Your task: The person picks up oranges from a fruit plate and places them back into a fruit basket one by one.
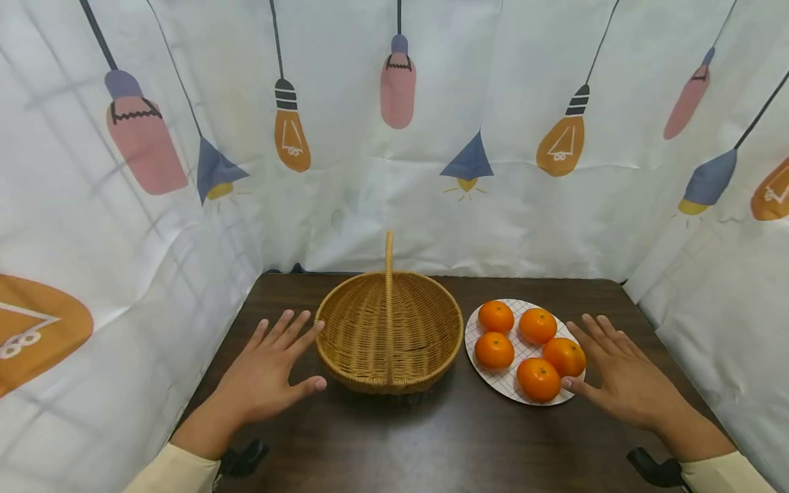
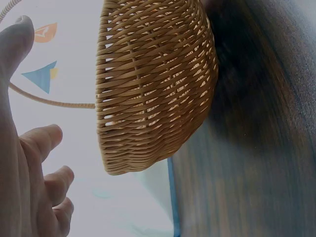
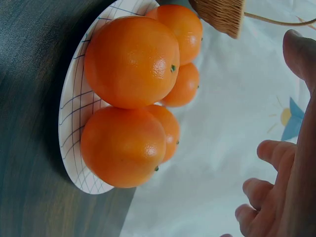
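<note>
A round wicker basket (image 1: 345,329) with a tall arched handle (image 1: 389,301) stands mid-table, its weave (image 2: 153,89) filling much of the left wrist view. To its right, a white plate (image 1: 514,387) with a dark grid pattern bears several orange tangerines (image 1: 539,380); in the right wrist view the tangerines (image 3: 131,61) sit bunched on the plate (image 3: 69,128). My left hand (image 1: 265,376), fingers spread and holding nothing, hovers left of the basket. My right hand (image 1: 629,376), also spread and holding nothing, is at the plate's right side, its thumb overlapping the rim in the head view.
The dark wooden table (image 1: 394,445) reaches back to a white curtain (image 1: 345,226) printed with hanging lamps, which also encloses both sides. Black straps (image 1: 243,459) show at both wrists, beside light sleeves (image 1: 175,472).
</note>
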Motion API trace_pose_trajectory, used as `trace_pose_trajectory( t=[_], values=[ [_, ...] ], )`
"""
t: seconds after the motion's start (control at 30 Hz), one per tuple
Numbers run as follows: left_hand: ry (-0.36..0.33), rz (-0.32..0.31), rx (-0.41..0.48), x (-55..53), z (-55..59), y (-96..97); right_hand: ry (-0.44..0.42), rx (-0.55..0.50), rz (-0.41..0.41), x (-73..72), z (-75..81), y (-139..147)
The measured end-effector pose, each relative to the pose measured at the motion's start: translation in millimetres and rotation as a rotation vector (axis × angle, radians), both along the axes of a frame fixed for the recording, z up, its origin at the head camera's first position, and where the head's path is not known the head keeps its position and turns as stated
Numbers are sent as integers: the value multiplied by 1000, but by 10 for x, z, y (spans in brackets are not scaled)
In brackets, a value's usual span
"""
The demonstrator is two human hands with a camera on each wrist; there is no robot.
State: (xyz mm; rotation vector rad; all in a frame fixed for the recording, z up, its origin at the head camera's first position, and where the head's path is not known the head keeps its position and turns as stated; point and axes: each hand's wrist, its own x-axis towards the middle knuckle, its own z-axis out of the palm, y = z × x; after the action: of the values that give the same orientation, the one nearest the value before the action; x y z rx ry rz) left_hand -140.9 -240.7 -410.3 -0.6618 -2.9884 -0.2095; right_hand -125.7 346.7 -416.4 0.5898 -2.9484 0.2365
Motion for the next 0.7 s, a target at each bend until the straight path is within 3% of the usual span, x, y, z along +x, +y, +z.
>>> trace_pose_trajectory(
  t=[0.2, 0.37, 0.53, 0.7],
  values=[
    [18, 13, 50, -21, -45, 14, 39, -29, 1, 20, -40, -35],
    [16, 62, 169, -41, -115, 8, 67, -57, 19, -9, -50, -124],
    [-88, 161, 328, -97, -174, -1, 54, -77, 13, -78, -55, -237],
    [-195, 234, 428, -152, -227, 9, 4, -71, -14, -154, -72, -341]
  ],
)
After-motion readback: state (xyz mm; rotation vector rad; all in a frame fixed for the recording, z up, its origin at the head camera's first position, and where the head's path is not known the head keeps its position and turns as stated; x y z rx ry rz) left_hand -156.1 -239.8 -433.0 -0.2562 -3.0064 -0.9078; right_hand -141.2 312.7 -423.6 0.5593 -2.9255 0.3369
